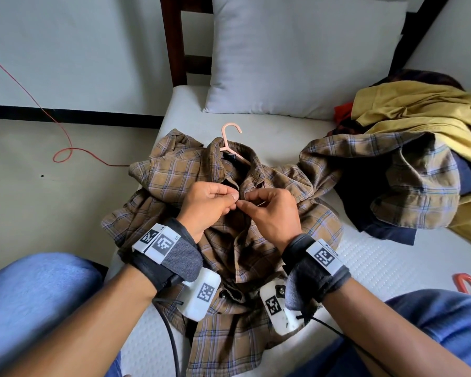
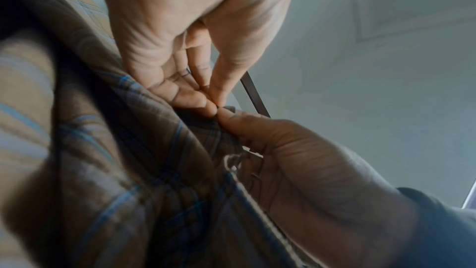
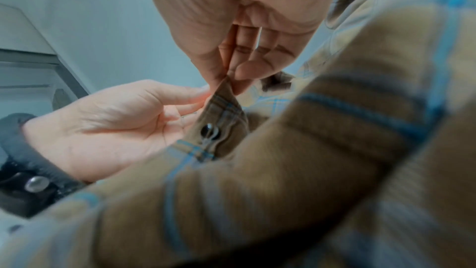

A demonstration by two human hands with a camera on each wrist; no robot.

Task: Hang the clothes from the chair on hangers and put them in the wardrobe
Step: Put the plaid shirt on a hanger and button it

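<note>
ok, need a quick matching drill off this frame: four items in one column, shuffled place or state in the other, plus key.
Items
1. pink hanger
2. plaid shirt
3. pillow
4. mustard garment

Place or state
A. leaning up at the head of the bed
B. in the heap at the right of the mattress
C. hook sticking out past a collar
D. spread flat, placket pinched by left hand and right hand

Pairs: 1-C, 2-D, 3-A, 4-B
</note>
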